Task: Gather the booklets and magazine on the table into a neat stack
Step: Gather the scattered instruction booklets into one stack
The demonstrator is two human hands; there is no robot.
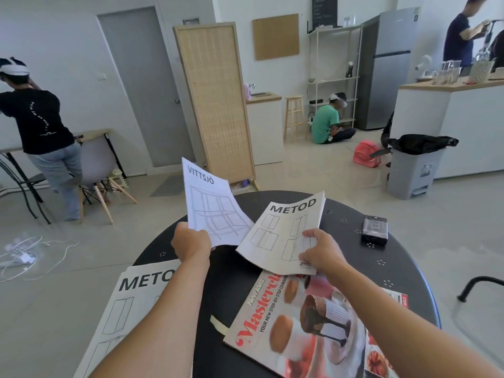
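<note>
My left hand (191,242) grips the lower edge of a thin white VITTSJÖ booklet (211,203) and holds it raised and tilted above the round black table (354,271). My right hand (321,252) grips the near right corner of a thicker METOD booklet (283,233), lifted at an angle, its lower edge over the magazine. A red Masterclass cookbook magazine (308,326) lies flat at the table's near right. A second METOD booklet (128,309) lies at the near left, overhanging the table edge, partly hidden by my left forearm.
A small black box (375,230) sits at the table's far right. A strip of beige tape (218,324) lies beside the magazine. Around the table are tiled floor, cables at left, a grey bin at right, a rattan screen behind, and three people further off.
</note>
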